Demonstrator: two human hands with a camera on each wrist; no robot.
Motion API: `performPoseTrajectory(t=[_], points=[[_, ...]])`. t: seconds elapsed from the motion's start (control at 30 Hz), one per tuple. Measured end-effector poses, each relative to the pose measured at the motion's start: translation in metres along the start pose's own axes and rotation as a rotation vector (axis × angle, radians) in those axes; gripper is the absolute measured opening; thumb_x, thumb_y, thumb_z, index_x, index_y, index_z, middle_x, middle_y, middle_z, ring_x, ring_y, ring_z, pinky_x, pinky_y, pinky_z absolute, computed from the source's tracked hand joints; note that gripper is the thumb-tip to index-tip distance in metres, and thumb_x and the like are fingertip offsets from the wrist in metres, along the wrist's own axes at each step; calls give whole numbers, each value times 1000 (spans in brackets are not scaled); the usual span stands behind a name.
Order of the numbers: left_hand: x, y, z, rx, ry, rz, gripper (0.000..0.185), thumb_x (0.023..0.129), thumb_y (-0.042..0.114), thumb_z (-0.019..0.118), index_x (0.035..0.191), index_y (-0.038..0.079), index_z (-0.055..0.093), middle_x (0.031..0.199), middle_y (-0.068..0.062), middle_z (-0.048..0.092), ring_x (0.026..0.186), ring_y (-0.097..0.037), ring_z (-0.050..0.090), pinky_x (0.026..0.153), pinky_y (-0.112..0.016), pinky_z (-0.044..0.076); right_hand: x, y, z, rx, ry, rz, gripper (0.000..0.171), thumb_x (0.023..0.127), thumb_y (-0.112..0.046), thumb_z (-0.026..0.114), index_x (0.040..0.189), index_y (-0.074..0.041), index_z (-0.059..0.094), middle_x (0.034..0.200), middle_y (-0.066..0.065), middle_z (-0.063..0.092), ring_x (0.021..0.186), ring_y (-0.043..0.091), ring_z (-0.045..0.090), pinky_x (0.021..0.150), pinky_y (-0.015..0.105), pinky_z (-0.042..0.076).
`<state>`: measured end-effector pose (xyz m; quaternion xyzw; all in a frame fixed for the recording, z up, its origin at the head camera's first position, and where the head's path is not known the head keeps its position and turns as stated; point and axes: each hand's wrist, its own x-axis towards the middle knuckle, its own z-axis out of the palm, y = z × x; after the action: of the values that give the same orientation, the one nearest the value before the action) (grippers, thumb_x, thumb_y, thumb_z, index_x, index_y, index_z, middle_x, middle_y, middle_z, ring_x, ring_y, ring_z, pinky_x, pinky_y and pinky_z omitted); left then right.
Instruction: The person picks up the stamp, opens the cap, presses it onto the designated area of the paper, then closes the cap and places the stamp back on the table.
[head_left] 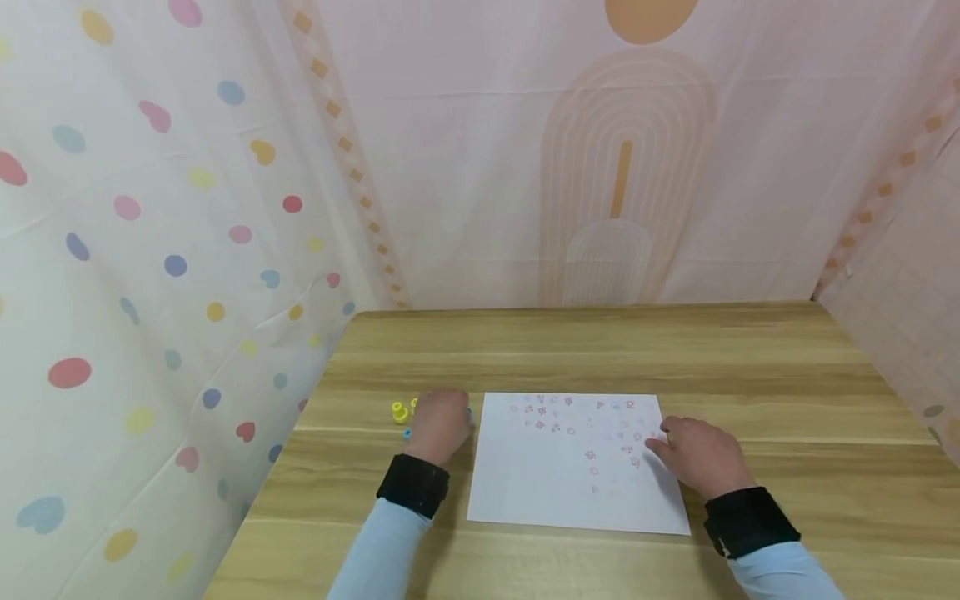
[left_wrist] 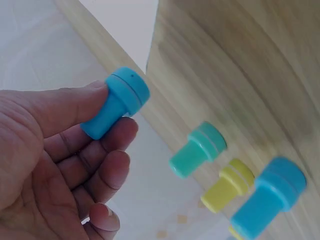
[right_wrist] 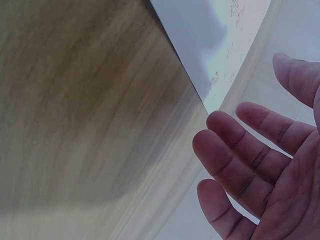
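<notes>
Between thumb and fingers, my left hand point(head_left: 441, 425) pinches a small blue stamp point(left_wrist: 117, 102), as the left wrist view shows. In the head view the hand itself covers that stamp, left of a white sheet of paper point(head_left: 525, 479). Small faint prints in red and bluish tones dot the sheet's upper and right parts. Over its right edge hovers my right hand point(head_left: 703, 457), fingers loosely spread and holding nothing. Whether its fingertips touch the paper, I cannot tell.
Beside my left hand stand several more stamps: a green one point(left_wrist: 197, 150), a yellow one point(left_wrist: 227, 185) and a blue one point(left_wrist: 270, 197). The wooden table point(head_left: 570, 350) reaches back to a patterned curtain point(head_left: 465, 167). A dotted curtain point(head_left: 180, 225) hangs along its left side.
</notes>
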<state>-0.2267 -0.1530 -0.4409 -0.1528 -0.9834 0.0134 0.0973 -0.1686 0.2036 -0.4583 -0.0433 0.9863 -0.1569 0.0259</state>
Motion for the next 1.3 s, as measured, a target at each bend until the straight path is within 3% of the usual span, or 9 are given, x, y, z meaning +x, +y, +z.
performPoseTrajectory(t=[0.37,0.73,0.87,1.13,1.3], points=[[5,26,4,-76,-9,9,14,87,22,78,89,10,71,71,-1,62,66,-18,56,67,-34,47,-2,-8,-1,29,-6,20,40,93,-28,70,114,6,67,97,19,70,76,26,60,74,49,54],[7,48,7,-183,18,17,14,90,22,76,97,11,72,83,-1,67,75,-17,59,75,-33,50,-5,-12,2,92,-23,31,37,94,-28,68,111,4,67,75,5,66,64,20,53,55,34,45],[7,56,9,-253,42,24,13,92,22,73,99,11,72,86,0,68,76,-16,59,78,-33,51,-6,-13,3,98,-9,16,34,94,-28,68,109,3,68,71,3,64,62,19,52,54,33,43],[9,78,6,-407,7,13,22,95,28,70,108,11,70,96,0,69,84,-16,59,85,-36,51,-6,-14,4,152,4,-5,30,96,-27,66,106,1,68,69,0,59,61,17,50,54,31,41],[9,92,9,-502,9,17,22,94,28,71,109,11,70,93,2,69,79,-12,56,77,-29,50,-4,-19,3,202,11,6,26,96,-27,66,104,-2,70,72,1,58,64,18,50,56,31,41]])
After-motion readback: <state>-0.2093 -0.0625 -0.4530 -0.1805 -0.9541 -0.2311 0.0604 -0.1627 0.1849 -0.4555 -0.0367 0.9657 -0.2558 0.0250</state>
